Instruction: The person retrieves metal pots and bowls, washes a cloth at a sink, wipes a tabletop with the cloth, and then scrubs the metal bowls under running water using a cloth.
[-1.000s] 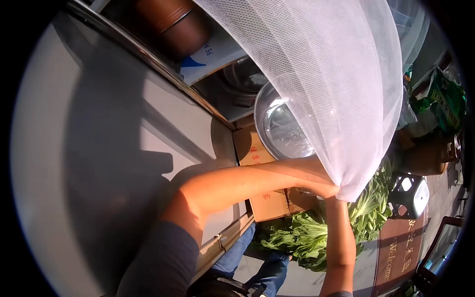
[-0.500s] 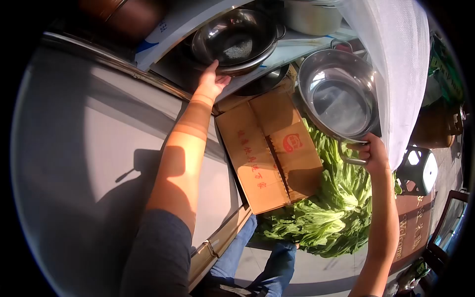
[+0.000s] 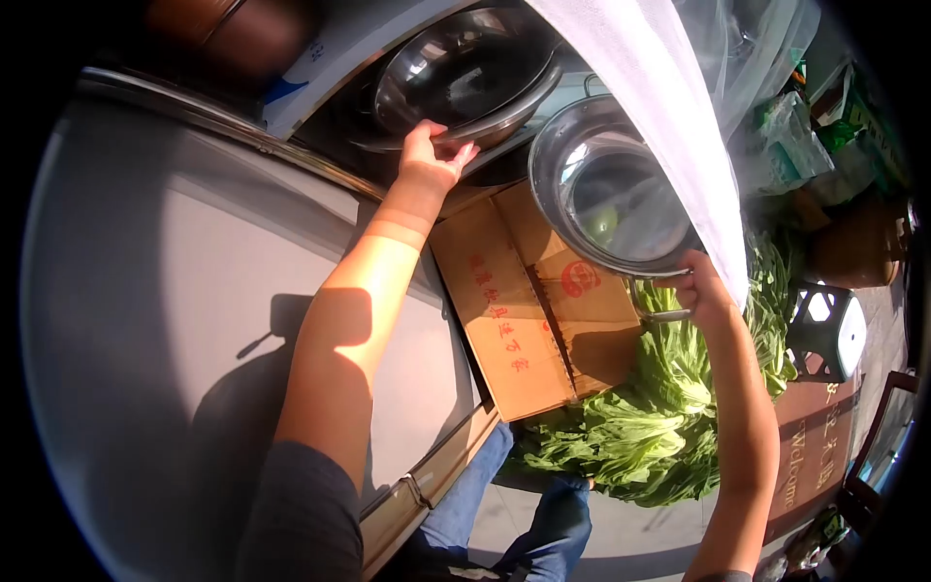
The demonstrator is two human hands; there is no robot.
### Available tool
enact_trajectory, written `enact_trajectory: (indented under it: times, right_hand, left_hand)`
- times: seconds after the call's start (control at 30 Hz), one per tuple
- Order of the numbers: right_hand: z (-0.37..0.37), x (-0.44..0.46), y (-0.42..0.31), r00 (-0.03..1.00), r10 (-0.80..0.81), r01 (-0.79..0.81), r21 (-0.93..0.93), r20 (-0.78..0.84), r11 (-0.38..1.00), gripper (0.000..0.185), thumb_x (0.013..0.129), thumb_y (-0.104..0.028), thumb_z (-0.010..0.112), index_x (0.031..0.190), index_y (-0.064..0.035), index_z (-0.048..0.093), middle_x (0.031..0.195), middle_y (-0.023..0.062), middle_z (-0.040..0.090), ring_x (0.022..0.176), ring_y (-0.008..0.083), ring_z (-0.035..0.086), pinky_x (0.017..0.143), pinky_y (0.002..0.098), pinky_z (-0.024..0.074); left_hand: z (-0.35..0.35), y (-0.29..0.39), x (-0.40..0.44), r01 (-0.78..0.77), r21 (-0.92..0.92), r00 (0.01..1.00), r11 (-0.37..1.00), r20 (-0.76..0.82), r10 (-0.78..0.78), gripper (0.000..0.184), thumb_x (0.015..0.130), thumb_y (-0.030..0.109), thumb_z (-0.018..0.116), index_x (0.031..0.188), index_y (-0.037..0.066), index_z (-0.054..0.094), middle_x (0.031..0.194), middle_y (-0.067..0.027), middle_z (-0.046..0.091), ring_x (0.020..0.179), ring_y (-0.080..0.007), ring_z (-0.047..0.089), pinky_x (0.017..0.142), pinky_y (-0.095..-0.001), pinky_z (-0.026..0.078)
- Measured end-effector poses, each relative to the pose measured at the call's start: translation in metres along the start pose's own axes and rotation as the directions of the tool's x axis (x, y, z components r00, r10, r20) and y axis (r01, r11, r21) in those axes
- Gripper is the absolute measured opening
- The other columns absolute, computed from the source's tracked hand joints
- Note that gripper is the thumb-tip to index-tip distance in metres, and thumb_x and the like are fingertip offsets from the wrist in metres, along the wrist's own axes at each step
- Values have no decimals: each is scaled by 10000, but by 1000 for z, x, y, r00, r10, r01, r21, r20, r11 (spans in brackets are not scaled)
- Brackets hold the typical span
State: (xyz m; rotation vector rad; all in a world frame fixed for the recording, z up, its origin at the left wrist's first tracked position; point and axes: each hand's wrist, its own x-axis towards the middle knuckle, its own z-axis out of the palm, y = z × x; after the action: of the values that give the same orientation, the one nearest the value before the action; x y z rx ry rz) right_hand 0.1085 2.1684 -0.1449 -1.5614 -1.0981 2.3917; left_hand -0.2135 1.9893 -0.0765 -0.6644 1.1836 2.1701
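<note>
One metal bowl (image 3: 470,78) has the left grip (image 3: 434,155) curled on its near rim; the right grip (image 3: 706,291) clasps a pot (image 3: 603,184) whose edge overlaps the carton (image 3: 519,310).

On my feed, locate the cardboard box (image 3: 499,291), printed in red, at centre. Leafy greens (image 3: 669,388) lie beside it, to the right and near. Farther right I register a white-topped stool (image 3: 851,335); on its near side, a brown mat (image 3: 807,448) reads "Welcome". A clear plastic bag (image 3: 793,141) occupies the far right, a grey surface (image 3: 242,218) the left.
</note>
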Motion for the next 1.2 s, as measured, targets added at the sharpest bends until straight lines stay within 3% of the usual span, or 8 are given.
enact_trajectory:
  times: [0.07,0.13,0.27,0.4,0.53,0.87,1.07,1.2]
  right_hand:
    - [-2,-8,-1,997,-20,21,7,-71,1000,139,721,-70,473,831,-12,534,705,226,602,337,24,282,292,153,202]
    - [-9,-12,-3,993,-29,28,-11,-116,1000,126,720,-67,477,818,-16,536,692,211,602,341,25,286,294,154,206]
    - [-30,-11,3,988,-41,39,-14,-152,999,109,746,-79,447,784,-40,542,649,145,582,366,22,300,303,159,214]
    - [-38,6,24,980,-192,186,118,42,975,82,821,-190,490,870,-125,496,647,64,569,397,60,358,337,181,257]
    - [-21,46,45,945,-297,259,237,138,936,109,838,-222,513,901,-136,486,672,52,566,435,78,392,375,195,291]
    - [138,57,19,905,-362,405,-196,223,893,173,844,-227,516,960,-101,491,764,58,566,536,100,447,466,214,342]
    - [259,102,2,841,-423,531,-363,337,766,213,847,-231,517,996,-80,494,819,61,566,596,113,480,520,226,372]
    - [257,113,0,833,-431,552,-466,347,691,239,849,-233,519,1020,-66,497,856,64,565,636,122,502,556,234,393]
  left_hand:
    - [-24,-10,1,63,-5,970,998,235,-60,181,727,60,486,808,-96,443,1003,-257,441,1056,-515,382,913,-450,438]
    - [-15,-31,-33,27,62,985,998,166,-37,108,676,60,491,736,-19,450,908,-193,490,904,-339,496,881,-478,427]
    - [-15,-61,-79,176,81,952,981,240,-190,153,678,15,470,790,-89,461,964,-246,515,967,-407,506,926,-507,411]
    - [0,-78,-154,337,111,935,935,77,-347,110,662,31,541,744,-20,490,894,-155,571,860,-312,556,894,-477,430]
    - [4,-82,-210,434,183,837,882,281,-470,118,705,22,485,808,-21,524,820,-137,590,794,-269,583,855,-446,456]
    - [15,-76,-248,539,218,708,814,407,-577,51,734,60,511,761,29,541,751,-53,552,711,-169,575,766,-314,505]
    - [10,-63,-220,446,168,815,879,330,-477,58,707,65,551,711,34,502,747,-62,524,742,-187,562,726,-333,519]
    - [6,-65,-201,410,152,839,900,326,-437,75,697,62,563,711,42,492,743,-58,506,734,-189,546,736,-345,521]
